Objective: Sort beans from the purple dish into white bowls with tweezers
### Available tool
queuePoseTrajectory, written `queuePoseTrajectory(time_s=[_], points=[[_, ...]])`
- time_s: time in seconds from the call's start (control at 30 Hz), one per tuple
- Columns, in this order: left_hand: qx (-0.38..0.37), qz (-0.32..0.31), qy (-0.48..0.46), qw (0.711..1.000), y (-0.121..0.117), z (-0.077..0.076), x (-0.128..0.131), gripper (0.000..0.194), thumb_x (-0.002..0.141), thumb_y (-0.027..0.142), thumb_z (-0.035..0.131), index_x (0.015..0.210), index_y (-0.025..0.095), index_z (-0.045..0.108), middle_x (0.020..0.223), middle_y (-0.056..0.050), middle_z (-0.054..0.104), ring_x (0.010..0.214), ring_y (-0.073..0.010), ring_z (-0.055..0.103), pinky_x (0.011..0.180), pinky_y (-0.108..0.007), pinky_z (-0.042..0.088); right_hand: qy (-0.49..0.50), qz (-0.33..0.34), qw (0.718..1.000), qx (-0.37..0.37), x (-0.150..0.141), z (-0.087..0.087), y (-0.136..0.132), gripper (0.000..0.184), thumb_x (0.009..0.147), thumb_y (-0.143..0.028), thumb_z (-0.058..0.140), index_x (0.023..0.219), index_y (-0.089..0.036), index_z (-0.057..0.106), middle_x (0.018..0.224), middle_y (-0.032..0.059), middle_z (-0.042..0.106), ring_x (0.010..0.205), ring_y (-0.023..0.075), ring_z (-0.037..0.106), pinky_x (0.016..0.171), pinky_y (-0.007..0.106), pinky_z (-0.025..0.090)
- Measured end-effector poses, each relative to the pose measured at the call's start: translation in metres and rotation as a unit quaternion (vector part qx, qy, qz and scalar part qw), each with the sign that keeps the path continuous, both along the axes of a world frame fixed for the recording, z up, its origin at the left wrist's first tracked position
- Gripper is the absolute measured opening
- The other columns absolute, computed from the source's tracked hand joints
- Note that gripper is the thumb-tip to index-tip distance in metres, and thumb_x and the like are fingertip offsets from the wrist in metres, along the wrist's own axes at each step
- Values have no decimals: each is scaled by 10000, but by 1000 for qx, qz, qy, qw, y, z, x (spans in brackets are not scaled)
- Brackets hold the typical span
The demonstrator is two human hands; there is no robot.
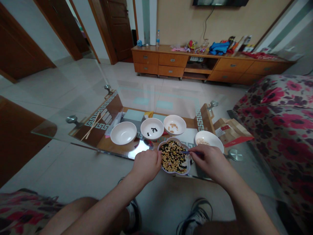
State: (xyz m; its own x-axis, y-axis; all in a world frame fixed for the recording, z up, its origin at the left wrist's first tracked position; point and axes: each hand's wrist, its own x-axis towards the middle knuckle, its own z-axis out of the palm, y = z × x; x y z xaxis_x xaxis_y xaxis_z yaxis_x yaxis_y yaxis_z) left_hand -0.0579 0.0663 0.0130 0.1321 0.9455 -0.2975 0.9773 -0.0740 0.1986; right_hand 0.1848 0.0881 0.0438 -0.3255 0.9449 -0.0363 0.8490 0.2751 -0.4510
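A lobed bowl (188, 160) full of mixed dark and pale beans sits at the near edge of a glass table (73, 107). My left hand (146, 164) is closed in a fist against the bowl's left rim. My right hand (209, 160) pinches a thin purple tool (186, 152) whose tip reaches over the beans. Behind stand white bowls: an empty one (123, 133), one with a few black beans (152, 128), one with a few pale beans (174, 124), and one with pale grains (208, 140) beside my right hand.
Chopsticks (94, 125) lie on the lower shelf at the left. A cardboard box (230, 130) lies right of the table. A floral sofa (281, 120) fills the right side. A wooden cabinet (210, 65) lines the far wall. My shoes (198, 213) rest on the tiled floor.
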Motion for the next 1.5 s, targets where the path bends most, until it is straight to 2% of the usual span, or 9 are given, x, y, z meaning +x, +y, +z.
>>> queuePoseTrajectory(time_s=[0.23,0.47,0.6,0.67,0.8,0.97,1.17,1.33,1.5], points=[[11,-6,2,1000,0,-1,0,544,1056,403,216,972,178,704,933,-123,772,839,-277,740,750,-392,540,22,-24,996,86,9,9,1,306,930,-332,531,980,-206,806,888,76,794,725,206,701,655,307,502],[0,-4,6,1000,1,0,1,547,1053,400,221,987,173,713,947,-129,772,859,-285,741,758,-402,549,-25,-149,976,153,34,11,3,318,905,-409,548,959,-230,806,855,66,790,720,230,716,608,314,480],[2,2,7,1000,0,0,1,551,1053,402,223,978,180,721,954,-128,772,859,-282,742,761,-407,553,-116,-252,950,141,41,16,1,326,884,-431,562,984,-259,820,847,86,794,716,289,720,572,346,444],[6,1,8,1000,0,-1,1,553,1053,402,224,968,179,723,949,-128,773,854,-282,742,757,-406,554,-154,-280,940,121,42,19,-1,345,880,-441,560,998,-258,827,828,112,788,682,304,705,536,351,413],[12,-4,7,1000,0,-2,0,549,1053,399,229,954,174,721,932,-125,774,843,-281,743,752,-402,554,-196,-313,926,71,44,22,-2,371,880,-438,545,1009,-250,838,781,148,759,610,298,661,495,351,376],[6,-2,2,1000,0,-3,0,549,1056,404,228,960,166,714,922,-126,771,845,-268,741,771,-391,551,-203,-343,917,28,47,23,-3,389,881,-445,534,1027,-244,834,830,175,751,620,298,655,501,358,385],[6,-2,4,1000,0,-2,0,541,1053,395,234,955,175,718,932,-126,772,845,-278,742,765,-406,555,-210,-363,907,-33,51,22,-3,425,849,-501,556,1046,-241,829,876,225,738,733,378,682,540,401,432],[8,-4,5,1000,0,-1,1,545,1054,402,232,971,174,720,930,-125,773,844,-277,743,762,-403,554,-199,-363,910,-24,50,22,-2,425,847,-507,548,1042,-255,829,895,213,745,759,391,684,548,404,428],[7,-2,6,1000,0,-3,0,550,1052,404,228,967,179,723,931,-125,772,842,-282,741,751,-402,553,-170,-354,919,35,44,20,0,414,834,-482,561,1020,-233,834,826,172,757,691,351,676,532,383,410]])
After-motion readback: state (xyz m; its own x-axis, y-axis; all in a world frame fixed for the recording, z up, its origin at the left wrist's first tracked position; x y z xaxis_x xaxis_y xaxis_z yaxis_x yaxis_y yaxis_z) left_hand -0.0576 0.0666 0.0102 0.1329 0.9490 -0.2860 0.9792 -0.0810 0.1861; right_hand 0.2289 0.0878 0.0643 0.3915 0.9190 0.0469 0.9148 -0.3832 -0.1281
